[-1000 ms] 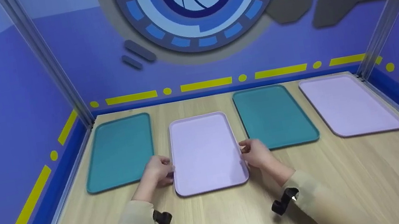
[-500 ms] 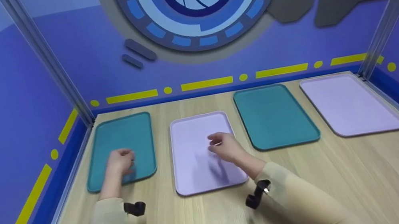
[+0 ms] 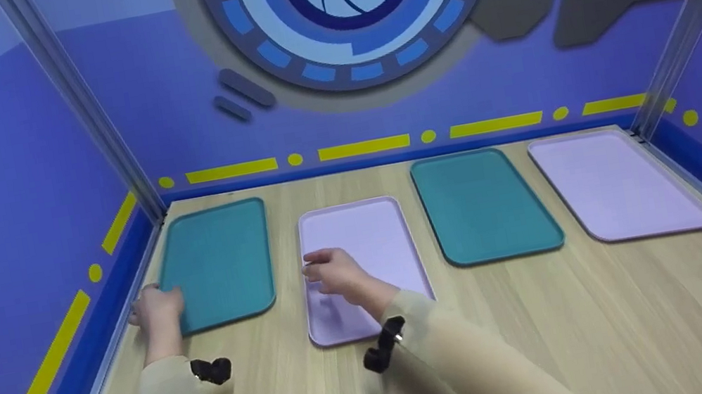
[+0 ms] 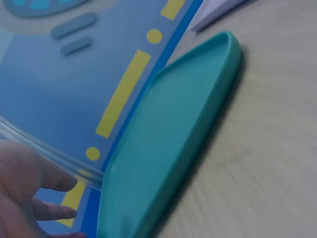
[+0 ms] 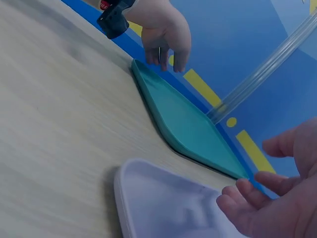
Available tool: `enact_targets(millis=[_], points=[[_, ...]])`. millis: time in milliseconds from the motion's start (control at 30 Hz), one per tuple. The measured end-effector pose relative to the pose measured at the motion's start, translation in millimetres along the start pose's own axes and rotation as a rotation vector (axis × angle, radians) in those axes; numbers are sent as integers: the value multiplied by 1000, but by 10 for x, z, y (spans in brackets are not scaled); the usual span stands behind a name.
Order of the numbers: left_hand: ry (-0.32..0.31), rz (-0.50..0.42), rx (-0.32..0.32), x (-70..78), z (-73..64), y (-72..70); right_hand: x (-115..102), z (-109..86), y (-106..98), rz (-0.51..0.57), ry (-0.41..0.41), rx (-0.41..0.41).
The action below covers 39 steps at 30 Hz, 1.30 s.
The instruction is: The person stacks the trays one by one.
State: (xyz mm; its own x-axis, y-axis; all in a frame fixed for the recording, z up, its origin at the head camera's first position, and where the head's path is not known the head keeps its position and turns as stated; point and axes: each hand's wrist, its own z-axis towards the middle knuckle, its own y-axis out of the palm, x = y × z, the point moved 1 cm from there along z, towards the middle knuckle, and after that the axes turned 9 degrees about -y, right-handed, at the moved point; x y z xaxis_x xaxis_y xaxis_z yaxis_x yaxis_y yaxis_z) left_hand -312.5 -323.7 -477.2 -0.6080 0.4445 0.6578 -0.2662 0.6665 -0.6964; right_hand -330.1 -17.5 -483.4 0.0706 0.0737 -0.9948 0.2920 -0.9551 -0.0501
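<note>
A teal tray (image 3: 219,262) lies flat at the left of the table. My left hand (image 3: 158,311) is at its left edge, near the front corner, and holds nothing; contact with the rim cannot be made out. In the left wrist view its fingers (image 4: 55,210) are spread beside the tray. Over a lilac tray (image 3: 372,236), right of the teal one, hovers my right hand (image 3: 339,274). Its fingers (image 5: 242,203) are apart and loosely bent around nothing, as the right wrist view shows.
A second teal tray (image 3: 487,202) and a second lilac tray (image 3: 619,180) lie side by side at the right. Blue-purple walls with metal corner posts (image 3: 86,106) enclose the wooden table (image 3: 627,315) at the back and sides.
Both hands have left the sides of the middle lilac tray and moved left. My left hand crossed to the far side of the left teal tray; no tray has visibly shifted.
</note>
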Motion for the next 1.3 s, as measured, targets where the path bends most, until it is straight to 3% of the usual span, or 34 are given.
enact_targets(millis=[67, 400, 533, 700, 800, 1000, 1133, 1300], points=[[-7, 15, 18, -53, 26, -3, 20, 31, 84, 48, 12, -27], [-49, 16, -17, -185, 28, -33, 96, 77, 364, 287, 52, -182], [-65, 4, -34, -184, 14, -30, 89, 66, 407, 295, 85, -242], [-26, -9, -37, -197, 7, -44, 67, 67, 433, 296, 108, -266], [-4, -18, -38, -225, 7, -78, 38, 61, 428, 279, 125, -247], [16, 33, -17, -277, 35, -208, -43, 60, 370, 239, 163, -109], [27, 63, -61, -286, 29, -281, -61, 80, 329, 200, 175, -59], [52, 64, -96, -276, 27, -336, -32, 70, 304, 76, 159, 2]])
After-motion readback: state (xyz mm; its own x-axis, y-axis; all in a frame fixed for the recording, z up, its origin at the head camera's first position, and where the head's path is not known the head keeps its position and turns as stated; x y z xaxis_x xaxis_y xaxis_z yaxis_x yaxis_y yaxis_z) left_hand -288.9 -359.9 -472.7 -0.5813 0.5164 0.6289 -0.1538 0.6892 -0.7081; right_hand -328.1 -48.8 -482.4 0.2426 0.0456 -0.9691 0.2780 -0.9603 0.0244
